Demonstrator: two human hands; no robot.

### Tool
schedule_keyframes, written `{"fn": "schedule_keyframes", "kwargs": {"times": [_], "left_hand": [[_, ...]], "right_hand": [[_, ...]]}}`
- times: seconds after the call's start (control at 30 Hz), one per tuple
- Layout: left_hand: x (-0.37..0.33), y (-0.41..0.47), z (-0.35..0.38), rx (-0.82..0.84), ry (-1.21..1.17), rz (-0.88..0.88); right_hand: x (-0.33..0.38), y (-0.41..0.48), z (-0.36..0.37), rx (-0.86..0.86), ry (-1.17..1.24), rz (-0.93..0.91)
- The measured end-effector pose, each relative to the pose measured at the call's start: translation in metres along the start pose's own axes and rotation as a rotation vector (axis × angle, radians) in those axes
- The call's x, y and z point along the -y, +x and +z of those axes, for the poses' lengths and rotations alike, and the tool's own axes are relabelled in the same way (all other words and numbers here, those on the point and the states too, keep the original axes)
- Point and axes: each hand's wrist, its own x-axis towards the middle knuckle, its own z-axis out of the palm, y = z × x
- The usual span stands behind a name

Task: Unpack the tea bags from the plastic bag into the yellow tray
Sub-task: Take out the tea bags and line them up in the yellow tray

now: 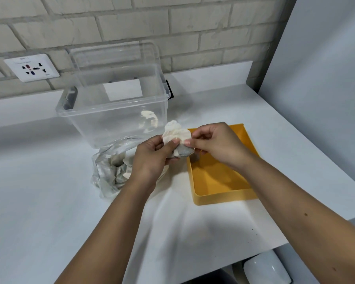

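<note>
While our left hand (150, 158) and right hand (215, 144) pinch a clump of white paper tea bags (177, 140) over the yellow plastic tray's (223, 198) near-left corner, beside the crumpled clear plastic bag (109, 171), we judge separating and dropping them comes next.

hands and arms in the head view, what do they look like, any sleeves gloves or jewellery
Both are bare: the left hand and right hand wear no gloves, rings, watch or bracelet, and no sleeve shows up to the frame edge. Thumbnails look short and plain. The right forearm has two small dark spots.
</note>
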Motion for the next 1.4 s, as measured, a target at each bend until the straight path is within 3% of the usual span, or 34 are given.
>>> {"fn": "schedule_keyframes", "kwargs": {"times": [0.27,0.53,0.73,1.4], "left_hand": [[0.001,0.002,0.012,-0.039,0.043,0.067],[-0.002,0.002,-0.006,-0.137,-0.015,0.049],[-0.012,-0.004,-0.015,-0.157,-0.001,0.034],[-0.008,-0.009,-0.016,-0.156,0.035,-0.027]], "right_hand": [[-0.005,-0.004,-0.008,0.004,0.133,0.088],[-0.03,0.002,-0.027,-0.122,0.058,0.154],[-0.057,0.018,-0.017,-0.026,-0.099,0.338],[-0.06,0.031,0.004,-0.111,-0.196,0.348]]}}
